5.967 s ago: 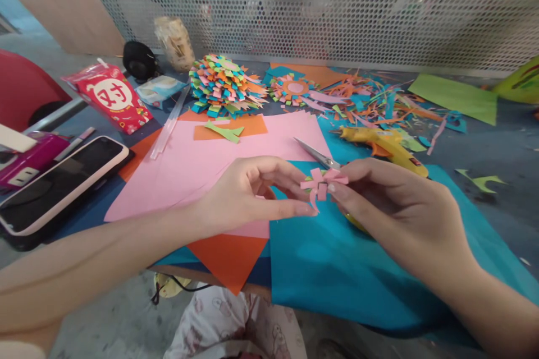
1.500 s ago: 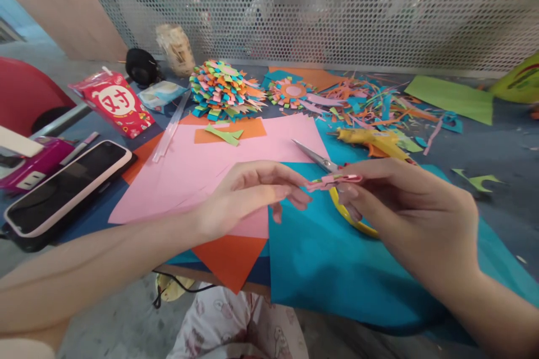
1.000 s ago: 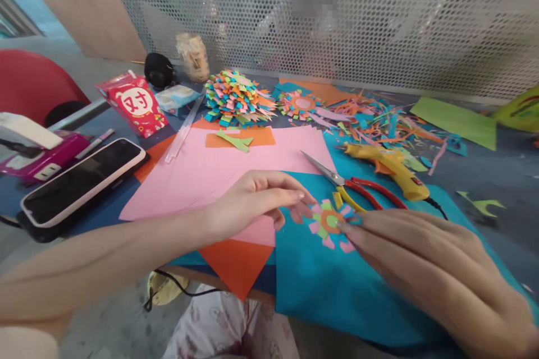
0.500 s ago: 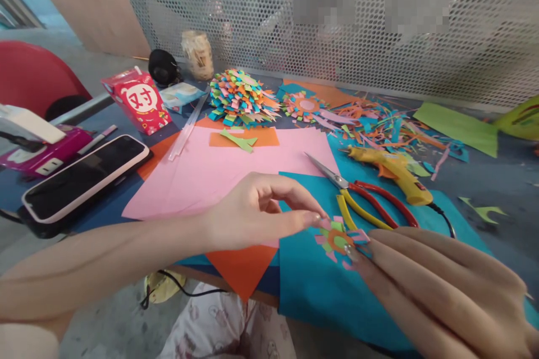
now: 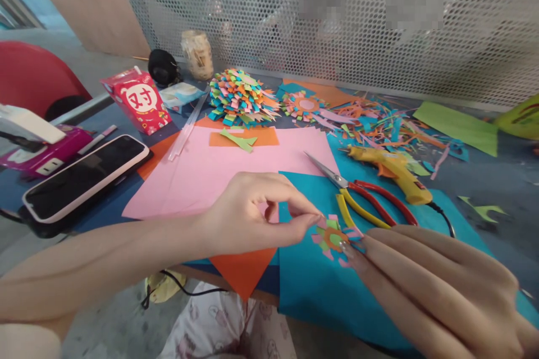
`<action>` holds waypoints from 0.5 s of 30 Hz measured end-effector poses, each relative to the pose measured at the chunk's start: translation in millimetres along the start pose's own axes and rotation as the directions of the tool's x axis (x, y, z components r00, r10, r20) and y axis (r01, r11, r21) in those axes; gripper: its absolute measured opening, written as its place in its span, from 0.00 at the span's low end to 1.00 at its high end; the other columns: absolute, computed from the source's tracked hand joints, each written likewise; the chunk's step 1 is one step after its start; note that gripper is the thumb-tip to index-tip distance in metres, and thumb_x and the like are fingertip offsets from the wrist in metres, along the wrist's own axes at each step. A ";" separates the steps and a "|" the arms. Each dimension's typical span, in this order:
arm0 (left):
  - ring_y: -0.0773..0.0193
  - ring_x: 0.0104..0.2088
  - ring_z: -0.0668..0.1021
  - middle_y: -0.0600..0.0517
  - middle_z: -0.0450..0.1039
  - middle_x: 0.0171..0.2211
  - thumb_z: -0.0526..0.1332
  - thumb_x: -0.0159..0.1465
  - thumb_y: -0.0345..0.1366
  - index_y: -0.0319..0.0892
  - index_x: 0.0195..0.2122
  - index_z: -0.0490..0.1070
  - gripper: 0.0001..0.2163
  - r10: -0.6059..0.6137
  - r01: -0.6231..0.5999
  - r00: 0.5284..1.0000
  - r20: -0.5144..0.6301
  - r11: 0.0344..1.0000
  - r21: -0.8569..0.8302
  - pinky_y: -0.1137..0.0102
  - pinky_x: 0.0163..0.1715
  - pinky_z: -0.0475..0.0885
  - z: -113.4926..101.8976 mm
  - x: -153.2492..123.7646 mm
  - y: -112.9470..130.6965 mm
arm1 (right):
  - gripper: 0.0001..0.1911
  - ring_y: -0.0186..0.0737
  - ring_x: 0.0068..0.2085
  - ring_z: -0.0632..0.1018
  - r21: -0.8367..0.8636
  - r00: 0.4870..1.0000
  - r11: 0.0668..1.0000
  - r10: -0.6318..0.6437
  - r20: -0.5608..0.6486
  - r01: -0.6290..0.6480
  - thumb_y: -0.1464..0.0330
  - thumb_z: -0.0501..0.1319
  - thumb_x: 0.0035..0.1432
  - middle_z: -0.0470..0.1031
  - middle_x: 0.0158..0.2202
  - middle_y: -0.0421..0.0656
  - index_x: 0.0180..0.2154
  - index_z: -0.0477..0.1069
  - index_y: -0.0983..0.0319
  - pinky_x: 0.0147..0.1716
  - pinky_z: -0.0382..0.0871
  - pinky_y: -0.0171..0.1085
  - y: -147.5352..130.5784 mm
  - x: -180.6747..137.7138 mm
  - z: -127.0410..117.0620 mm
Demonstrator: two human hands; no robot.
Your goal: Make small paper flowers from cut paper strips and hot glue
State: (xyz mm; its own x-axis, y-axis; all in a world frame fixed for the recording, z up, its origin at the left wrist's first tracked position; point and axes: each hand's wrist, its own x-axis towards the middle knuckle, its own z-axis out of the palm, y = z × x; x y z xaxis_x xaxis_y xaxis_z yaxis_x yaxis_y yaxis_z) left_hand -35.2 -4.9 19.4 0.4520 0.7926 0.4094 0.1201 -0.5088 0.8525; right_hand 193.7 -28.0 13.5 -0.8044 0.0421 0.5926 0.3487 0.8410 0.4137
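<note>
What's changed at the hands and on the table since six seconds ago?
The small paper flower has been turned over, its green centre and orange ring now facing up, and moved closer to the person. The left hand now pinches its edge. The right hand, holding it throughout, no longer covers the scissors. Scissors, glue gun and phone stayed put.

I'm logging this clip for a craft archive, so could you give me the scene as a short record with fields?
Left hand: the left hand pinches a pink petal between thumb and forefinger
Right hand: the right hand holds the opposite edge
Held item: small paper flower, green centre, orange ring
Tools: scissors, blades over pink paper; yellow glue gun
Under the hands: blue paper
Behind: multicoloured paper cluster, larger flower
Far left: phone, red packet
</note>
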 end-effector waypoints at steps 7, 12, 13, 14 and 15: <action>0.69 0.25 0.76 0.54 0.77 0.24 0.63 0.55 0.26 0.42 0.26 0.75 0.05 -0.002 -0.037 0.988 -0.152 0.967 -0.252 0.74 0.22 0.70 -2.0 1.0 -2.8 | 0.11 0.44 0.35 0.75 -0.068 1.000 0.998 -0.019 0.006 0.019 0.77 0.50 0.60 0.72 0.42 0.53 0.36 0.70 0.63 0.28 0.71 0.46 -0.6 -4.7 -1.9; 0.71 0.17 0.69 0.56 0.68 0.15 0.68 0.54 0.38 0.43 0.18 0.68 0.12 -0.108 0.093 0.994 0.026 0.680 -0.727 0.77 0.13 0.62 -16.2 12.7 10.3 | 0.11 0.39 0.31 0.76 -0.155 0.999 0.987 -0.023 0.027 0.027 0.76 0.53 0.61 0.78 0.37 0.46 0.37 0.72 0.61 0.25 0.71 0.40 7.9 1.1 1.1; 0.71 0.16 0.67 0.57 0.64 0.12 0.68 0.54 0.39 0.43 0.16 0.66 0.15 -0.089 0.139 0.990 0.106 0.631 -0.763 0.77 0.12 0.61 -19.1 13.9 13.2 | 0.10 0.39 0.29 0.76 -0.197 0.999 0.980 -0.010 0.034 0.017 0.77 0.53 0.60 0.79 0.34 0.46 0.36 0.72 0.62 0.23 0.70 0.39 11.0 3.6 2.2; 0.71 0.15 0.65 0.56 0.61 0.10 0.68 0.53 0.40 0.43 0.14 0.63 0.17 -0.038 0.190 0.977 0.209 0.594 -0.781 0.76 0.12 0.61 -21.5 14.3 15.5 | 0.10 0.38 0.27 0.76 -0.236 0.999 0.972 -0.002 0.045 0.012 0.78 0.55 0.60 0.79 0.33 0.47 0.36 0.73 0.63 0.22 0.69 0.38 14.0 6.2 3.2; 0.70 0.14 0.65 0.56 0.60 0.09 0.68 0.53 0.41 0.43 0.13 0.62 0.18 0.025 0.250 0.946 0.324 0.581 -0.774 0.75 0.12 0.62 -23.1 13.7 16.8 | 0.09 0.38 0.26 0.76 -0.267 0.999 0.964 0.005 0.049 0.008 0.79 0.56 0.59 0.80 0.31 0.48 0.35 0.73 0.65 0.21 0.68 0.38 16.6 8.7 3.9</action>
State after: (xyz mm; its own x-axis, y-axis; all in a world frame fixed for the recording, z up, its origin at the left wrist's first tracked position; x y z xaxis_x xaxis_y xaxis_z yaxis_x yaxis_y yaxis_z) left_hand -47.4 5.1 46.9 0.7168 0.6281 0.3030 -0.5017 0.1627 0.8496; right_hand 190.6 -11.7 22.8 -0.8252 0.0722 0.5602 0.4575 0.6671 0.5880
